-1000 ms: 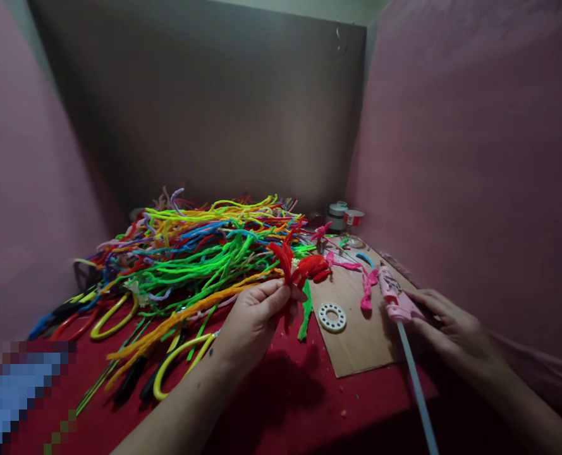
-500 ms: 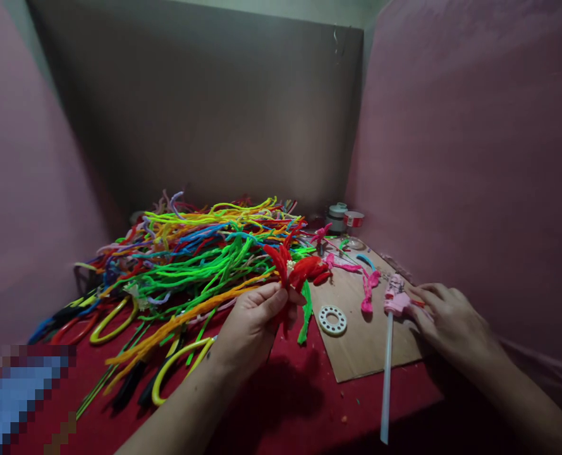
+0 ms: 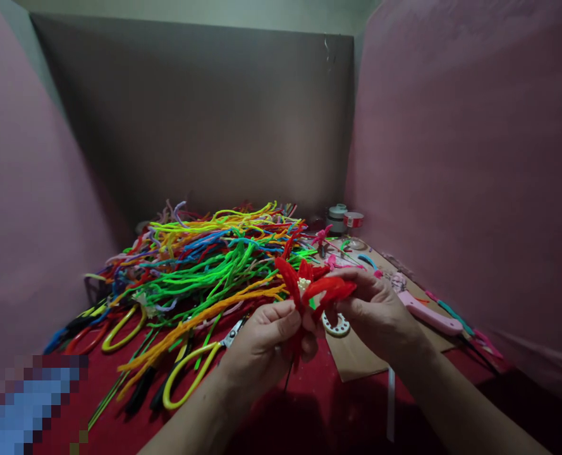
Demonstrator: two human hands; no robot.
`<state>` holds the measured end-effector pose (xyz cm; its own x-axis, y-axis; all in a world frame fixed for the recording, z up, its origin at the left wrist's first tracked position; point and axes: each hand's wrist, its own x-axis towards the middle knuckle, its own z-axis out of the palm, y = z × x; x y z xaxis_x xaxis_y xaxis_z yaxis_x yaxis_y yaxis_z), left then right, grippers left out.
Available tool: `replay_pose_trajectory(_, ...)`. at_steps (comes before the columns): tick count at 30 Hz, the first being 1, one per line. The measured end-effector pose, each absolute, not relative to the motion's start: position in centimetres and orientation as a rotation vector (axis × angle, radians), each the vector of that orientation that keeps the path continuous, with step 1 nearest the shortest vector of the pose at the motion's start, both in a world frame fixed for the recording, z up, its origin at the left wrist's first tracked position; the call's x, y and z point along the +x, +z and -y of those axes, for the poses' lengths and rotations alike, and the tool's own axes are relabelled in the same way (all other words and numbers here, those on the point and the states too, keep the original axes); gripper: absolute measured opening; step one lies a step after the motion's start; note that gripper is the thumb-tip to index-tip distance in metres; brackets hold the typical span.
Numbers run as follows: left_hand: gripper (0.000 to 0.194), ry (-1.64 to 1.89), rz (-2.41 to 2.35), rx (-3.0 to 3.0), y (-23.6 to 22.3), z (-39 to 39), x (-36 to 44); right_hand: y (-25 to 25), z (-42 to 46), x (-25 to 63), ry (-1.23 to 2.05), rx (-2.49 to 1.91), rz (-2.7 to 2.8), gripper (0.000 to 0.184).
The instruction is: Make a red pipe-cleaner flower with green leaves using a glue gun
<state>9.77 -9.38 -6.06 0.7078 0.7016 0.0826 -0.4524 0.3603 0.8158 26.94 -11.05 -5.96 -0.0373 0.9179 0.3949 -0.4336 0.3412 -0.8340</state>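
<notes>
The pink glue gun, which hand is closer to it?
The right one. The right hand is just to the left of the glue gun, pinching a petal of the red flower. The left hand is farther left, holding the flower's base.

Dim light, pinkish side walls (image 3: 475, 158), dark grey back panel (image 3: 190, 114), deep red surface (image 3: 351, 417) below

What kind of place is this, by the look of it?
Probably a craft-making corner, home or workshop I can't tell: there's a heap of colourful fuzzy stems, a pink glue gun and a red flower-like piece.
</notes>
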Motion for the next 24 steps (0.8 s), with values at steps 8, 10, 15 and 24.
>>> replay_pose_trajectory(8,0.019,0.853,-0.354,1.049,-6.1,9.3,10.1,-6.1,12.7,28.2,0.930,-0.677,1.234,0.007)
replay_pose_trajectory(10,0.020,0.905,-0.423,1.154,-6.2,9.4,10.3,-5.5,13.5,28.3,0.886,-0.696,1.310,0.006)
replay_pose_trajectory(15,0.023,0.880,-0.560,1.273,-6.5,9.7,10.5,-4.1,14.6,27.2,0.626,-0.861,1.553,0.011)
replay_pose_trajectory(24,0.022,0.883,-0.524,1.233,-6.0,10.0,10.5,-5.6,13.5,26.3,0.394,-0.868,1.484,0.012)
